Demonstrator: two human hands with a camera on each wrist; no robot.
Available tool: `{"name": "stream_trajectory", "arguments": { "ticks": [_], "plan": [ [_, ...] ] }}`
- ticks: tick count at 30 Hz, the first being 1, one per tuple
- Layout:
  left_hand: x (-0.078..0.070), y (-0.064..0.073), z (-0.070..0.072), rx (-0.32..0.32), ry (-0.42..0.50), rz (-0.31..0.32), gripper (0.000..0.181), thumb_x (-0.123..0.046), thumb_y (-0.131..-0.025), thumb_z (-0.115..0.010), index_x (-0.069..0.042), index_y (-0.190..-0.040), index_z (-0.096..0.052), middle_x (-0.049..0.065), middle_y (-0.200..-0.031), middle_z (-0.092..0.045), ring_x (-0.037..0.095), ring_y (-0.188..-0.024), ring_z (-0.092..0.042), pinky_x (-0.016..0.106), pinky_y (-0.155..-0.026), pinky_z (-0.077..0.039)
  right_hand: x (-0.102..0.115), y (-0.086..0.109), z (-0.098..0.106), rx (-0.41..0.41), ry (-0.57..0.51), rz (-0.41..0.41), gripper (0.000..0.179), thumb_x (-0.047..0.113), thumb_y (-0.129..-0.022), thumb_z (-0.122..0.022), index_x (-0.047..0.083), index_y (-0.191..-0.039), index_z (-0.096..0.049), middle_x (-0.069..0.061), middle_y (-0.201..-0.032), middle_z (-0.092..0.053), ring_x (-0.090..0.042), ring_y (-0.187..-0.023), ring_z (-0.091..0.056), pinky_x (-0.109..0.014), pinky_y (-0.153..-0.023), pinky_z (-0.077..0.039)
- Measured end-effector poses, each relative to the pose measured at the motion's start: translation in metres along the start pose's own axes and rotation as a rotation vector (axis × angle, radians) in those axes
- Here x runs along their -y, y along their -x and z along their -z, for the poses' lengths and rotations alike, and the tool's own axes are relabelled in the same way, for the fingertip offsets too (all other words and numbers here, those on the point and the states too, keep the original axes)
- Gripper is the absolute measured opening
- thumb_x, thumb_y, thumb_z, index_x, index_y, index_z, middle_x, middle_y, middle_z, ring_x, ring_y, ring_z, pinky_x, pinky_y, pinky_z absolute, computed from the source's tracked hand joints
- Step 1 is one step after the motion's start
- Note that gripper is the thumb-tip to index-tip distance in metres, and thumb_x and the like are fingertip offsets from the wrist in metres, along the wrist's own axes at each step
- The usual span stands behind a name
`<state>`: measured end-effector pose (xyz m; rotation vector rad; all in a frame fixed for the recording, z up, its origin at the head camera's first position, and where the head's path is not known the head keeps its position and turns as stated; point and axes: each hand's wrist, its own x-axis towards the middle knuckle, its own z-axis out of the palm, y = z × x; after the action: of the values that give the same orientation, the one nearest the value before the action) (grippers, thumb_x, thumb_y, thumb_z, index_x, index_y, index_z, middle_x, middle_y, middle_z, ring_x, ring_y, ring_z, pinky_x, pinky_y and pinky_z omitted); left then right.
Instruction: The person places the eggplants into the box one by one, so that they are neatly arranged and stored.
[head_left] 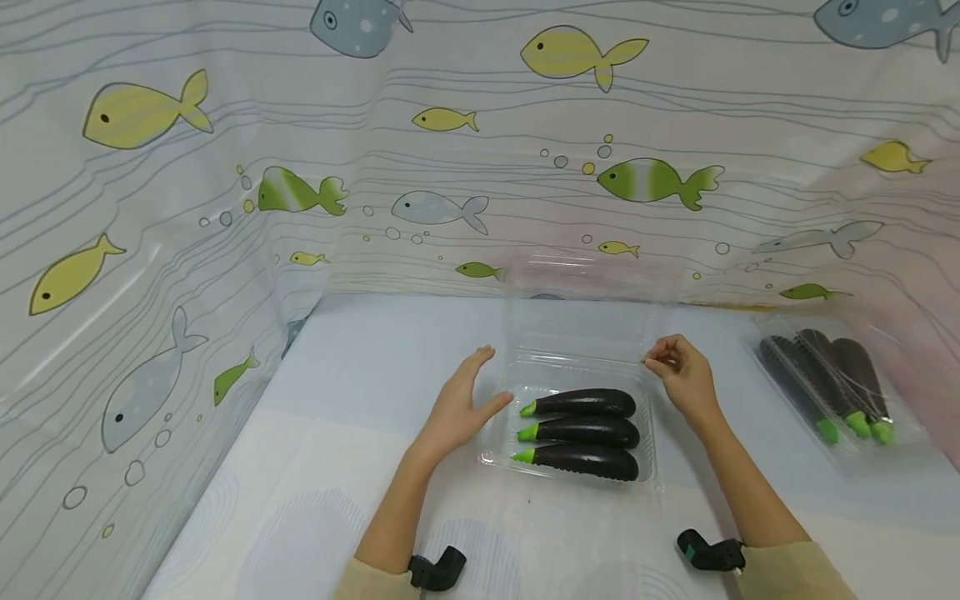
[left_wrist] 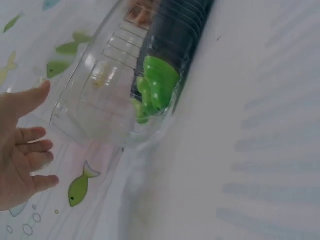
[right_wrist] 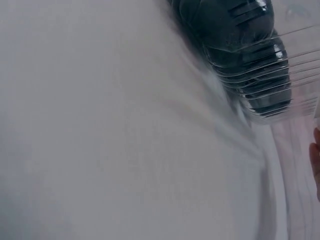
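A clear plastic clamshell container (head_left: 491,457) lies on the table with its lid (head_left: 585,325) standing open at the back. Inside, three dark eggplants (head_left: 577,432) with green stem ends lie side by side, stems to the left. At the container's left side is my left hand (head_left: 459,408), fingers extended, its thumb tip near the rim. The left wrist view shows that hand (left_wrist: 25,150) beside the clear wall, holding nothing. My right hand (head_left: 684,377) pinches the container's back right corner near the hinge with thumb and index finger. Only a sliver of its fingers (right_wrist: 315,160) shows in the right wrist view.
To the right stands a second clear container (head_left: 900,400) with three eggplants (head_left: 855,375) in it, stems toward me. A fish-patterned curtain (head_left: 450,167) hangs behind and on the left of the white table (head_left: 337,433).
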<state>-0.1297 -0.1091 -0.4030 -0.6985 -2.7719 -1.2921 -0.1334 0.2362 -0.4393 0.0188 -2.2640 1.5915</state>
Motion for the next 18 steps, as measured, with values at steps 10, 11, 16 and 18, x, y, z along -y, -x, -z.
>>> {"name": "stream_trajectory", "arguments": {
  "ticks": [10, 11, 16, 18],
  "plan": [
    [-0.011, -0.032, 0.009, -0.284, 0.029, -0.113, 0.048, -0.017, -0.093, -0.065, -0.003, -0.136, -0.05, 0.009, -0.134, -0.056, 0.023, -0.13, -0.046, 0.04, -0.108, -0.035, 0.026, 0.008, 0.005, 0.021, 0.061, 0.105, 0.013, -0.018, -0.082, -0.063, -0.013, -0.088, -0.054, -0.025, -0.083, -0.063, -0.006, -0.081, -0.059, -0.01, -0.076, -0.048],
    [-0.012, -0.035, 0.01, -0.294, 0.026, -0.122, 0.048, -0.016, -0.093, -0.065, -0.003, -0.136, -0.051, 0.009, -0.133, -0.056, 0.023, -0.129, -0.046, 0.039, -0.108, -0.035, 0.025, 0.008, 0.006, 0.024, 0.061, 0.115, 0.013, -0.018, -0.081, -0.064, -0.012, -0.088, -0.054, -0.024, -0.083, -0.063, -0.008, -0.082, -0.06, -0.01, -0.076, -0.048],
    [-0.017, -0.049, 0.009, -0.344, 0.006, -0.166, 0.043, -0.01, -0.09, -0.067, -0.002, -0.131, -0.055, 0.01, -0.127, -0.06, 0.023, -0.123, -0.051, 0.037, -0.105, -0.039, 0.001, 0.005, 0.008, 0.022, 0.094, 0.141, 0.015, -0.015, -0.081, -0.066, -0.006, -0.086, -0.056, -0.012, -0.082, -0.065, -0.014, -0.082, -0.063, -0.011, -0.077, -0.047],
    [-0.018, -0.052, 0.007, -0.367, -0.001, -0.172, 0.041, -0.007, -0.089, -0.068, -0.002, -0.128, -0.058, 0.009, -0.123, -0.062, 0.023, -0.12, -0.054, 0.036, -0.103, -0.041, -0.009, 0.003, 0.008, 0.019, 0.078, 0.149, 0.016, -0.013, -0.082, -0.067, -0.002, -0.085, -0.057, -0.01, -0.082, -0.065, -0.01, -0.082, -0.062, -0.011, -0.078, -0.047]
  ]
}}
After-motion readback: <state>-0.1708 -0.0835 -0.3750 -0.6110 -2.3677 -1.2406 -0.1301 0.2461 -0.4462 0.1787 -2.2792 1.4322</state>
